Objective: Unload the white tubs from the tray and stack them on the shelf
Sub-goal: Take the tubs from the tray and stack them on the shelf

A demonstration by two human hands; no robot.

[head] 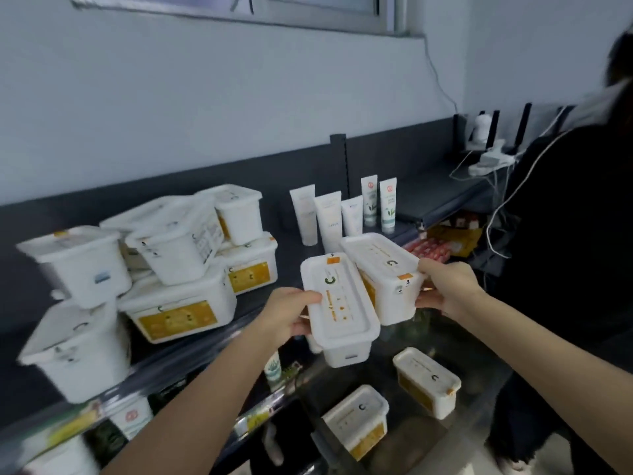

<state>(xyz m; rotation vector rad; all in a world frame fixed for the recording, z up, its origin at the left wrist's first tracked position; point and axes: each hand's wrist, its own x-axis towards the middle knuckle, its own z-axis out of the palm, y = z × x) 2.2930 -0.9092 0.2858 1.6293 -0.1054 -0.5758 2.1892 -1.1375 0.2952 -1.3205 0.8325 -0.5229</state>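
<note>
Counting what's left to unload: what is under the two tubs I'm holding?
Two loose tubs, one nearer and one farther, lie on the tray. The held tubs cover part of it, so more may be hidden.

Two white lidded tubs mid-air at centre, touching, tilted: near tub, far tub (orange tabs on lids). Tub pile askew on shelf, 9 o'clock. Tray tubs upright in tray, 5 o'clock.

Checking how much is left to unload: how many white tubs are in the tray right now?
2. One tub lies at the right of the tray, one nearer; the held tubs may hide others.
</note>
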